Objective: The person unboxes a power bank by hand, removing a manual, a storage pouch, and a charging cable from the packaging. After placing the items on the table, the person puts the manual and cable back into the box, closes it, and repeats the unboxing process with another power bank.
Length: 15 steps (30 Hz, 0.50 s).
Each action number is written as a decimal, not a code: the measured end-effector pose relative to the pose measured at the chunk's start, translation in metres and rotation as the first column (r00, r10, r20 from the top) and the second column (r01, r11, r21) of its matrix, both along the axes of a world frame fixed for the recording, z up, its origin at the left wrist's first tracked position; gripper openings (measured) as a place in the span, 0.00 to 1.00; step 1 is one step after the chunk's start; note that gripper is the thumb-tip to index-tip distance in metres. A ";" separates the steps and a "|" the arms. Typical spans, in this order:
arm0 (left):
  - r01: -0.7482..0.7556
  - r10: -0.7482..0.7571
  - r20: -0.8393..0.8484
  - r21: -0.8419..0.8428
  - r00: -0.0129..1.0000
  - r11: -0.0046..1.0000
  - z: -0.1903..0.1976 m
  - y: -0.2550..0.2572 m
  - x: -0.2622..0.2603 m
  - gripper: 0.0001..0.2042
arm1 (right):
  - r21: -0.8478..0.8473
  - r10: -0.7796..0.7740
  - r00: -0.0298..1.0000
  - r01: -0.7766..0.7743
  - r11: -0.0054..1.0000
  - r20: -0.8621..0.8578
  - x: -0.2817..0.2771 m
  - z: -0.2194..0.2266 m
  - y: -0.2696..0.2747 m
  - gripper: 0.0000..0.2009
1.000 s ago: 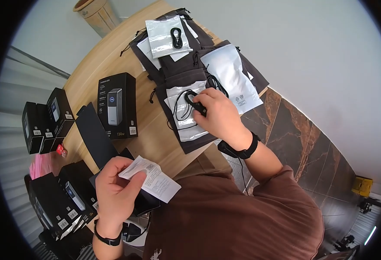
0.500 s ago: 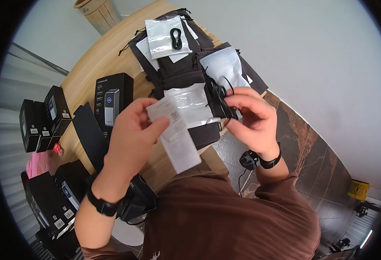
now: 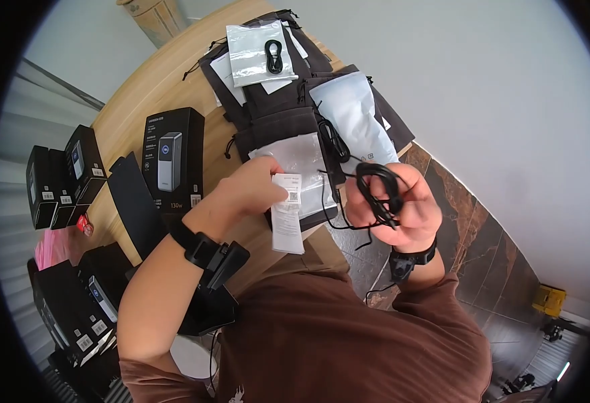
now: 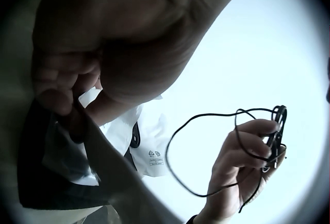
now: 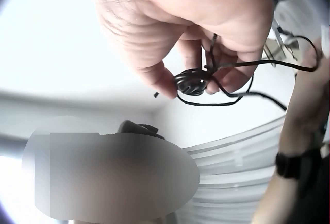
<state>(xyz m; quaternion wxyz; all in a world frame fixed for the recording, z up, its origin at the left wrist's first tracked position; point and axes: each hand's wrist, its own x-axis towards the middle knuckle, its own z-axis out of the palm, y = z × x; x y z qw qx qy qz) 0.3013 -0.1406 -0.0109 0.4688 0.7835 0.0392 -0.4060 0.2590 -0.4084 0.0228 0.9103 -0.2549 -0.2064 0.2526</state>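
My left hand pinches a folded printed leaflet by its upper end. It is over a clear plastic bag lying on a dark drawstring pouch. To the right, my right hand holds a coiled black cable raised off the table, pinched between thumb and fingers. Loose strands of it trail toward the left hand. Behind the hands, a second black cable lies beside a white plastic packet.
More dark pouches with a bagged cable on top lie at the table's far end. A black box picturing a power bank stands left, by an open black box's flap. Several similar boxes line the left edge.
The right hand has lifted the cable from the plastic bag and brought it up to the right. The left hand has carried the leaflet up and right, over the bag.
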 end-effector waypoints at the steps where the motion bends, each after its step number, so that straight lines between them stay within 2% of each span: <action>1: -0.016 0.016 0.032 -0.011 0.999 1.000 -0.005 0.002 -0.003 0.19 | 0.029 0.006 0.999 -0.005 1.000 -0.034 0.001 0.000 0.004 0.23; 2: -0.030 0.032 0.067 -0.023 0.997 0.999 -0.009 0.003 -0.005 0.19 | 0.059 0.013 0.998 -0.009 0.998 -0.068 0.003 0.000 0.009 0.23; 4: -0.109 0.110 0.020 -0.067 0.994 0.992 -0.013 0.004 -0.006 0.18 | -0.135 -0.173 0.977 0.156 0.978 -0.127 0.008 -0.017 0.028 0.22; 6: -0.150 0.149 -0.013 -0.096 0.989 0.984 -0.010 0.004 -0.004 0.17 | -0.570 -0.288 0.957 0.254 0.781 0.033 0.020 -0.053 0.042 0.17; 8: -0.165 0.162 -0.033 -0.109 0.986 0.980 0.001 0.005 0.000 0.17 | -0.746 -0.343 0.936 0.280 0.604 0.075 0.022 -0.071 0.048 0.16; 11: -0.302 0.307 0.054 -0.089 0.950 0.949 0.018 0.003 0.003 0.17 | -0.733 -0.390 0.917 0.321 0.600 0.083 0.022 -0.077 0.052 0.15; 14: -0.468 0.536 0.205 -0.304 0.819 0.830 -0.011 0.000 0.015 0.17 | -0.723 -0.393 0.914 0.339 0.601 0.102 0.023 -0.075 0.053 0.14; 15: -0.392 0.441 0.334 -0.206 0.833 0.897 -0.023 0.003 0.018 0.16 | -0.713 -0.412 0.904 0.362 0.601 0.113 0.021 -0.074 0.054 0.13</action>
